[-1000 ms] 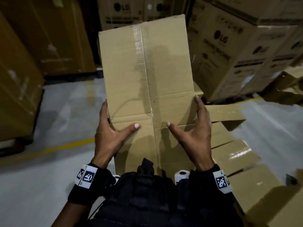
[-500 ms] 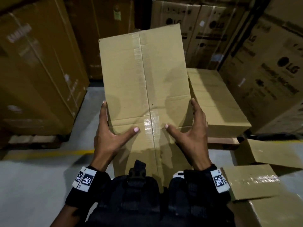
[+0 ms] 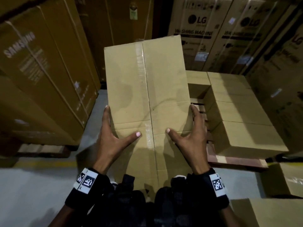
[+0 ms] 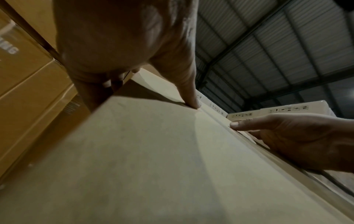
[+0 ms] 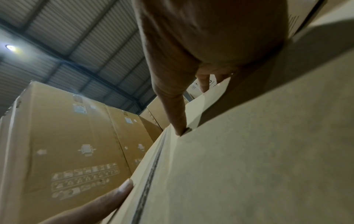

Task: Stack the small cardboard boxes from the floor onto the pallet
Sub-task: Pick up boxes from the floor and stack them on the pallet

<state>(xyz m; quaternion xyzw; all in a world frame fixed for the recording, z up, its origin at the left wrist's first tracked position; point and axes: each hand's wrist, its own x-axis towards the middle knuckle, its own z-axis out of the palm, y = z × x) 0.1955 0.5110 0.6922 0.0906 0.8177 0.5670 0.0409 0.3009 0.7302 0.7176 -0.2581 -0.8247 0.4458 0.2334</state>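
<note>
I carry a plain taped cardboard box (image 3: 147,82) in front of my chest, tilted away from me. My left hand (image 3: 113,135) presses its left side with straight fingers, thumb laid on the top face. My right hand (image 3: 193,136) mirrors it on the right side. The left wrist view shows the box (image 4: 153,151) under my left thumb (image 4: 191,94). In the right wrist view the box (image 5: 249,151) lies under my right thumb (image 5: 172,109). Ahead to the right a wooden pallet (image 3: 236,159) bears several stacked small boxes (image 3: 237,112), with a gap on its left side.
More small boxes (image 3: 288,179) lie on the grey floor at the right. A tall Samsung carton (image 3: 41,71) stands on the left and LG washing machine cartons (image 3: 205,30) close off the back and right. A yellow floor line (image 3: 45,163) runs at the left.
I have turned with the box, so the pallet and its stacked boxes have come fully into view ahead on the right. Both hands keep the same hold.
</note>
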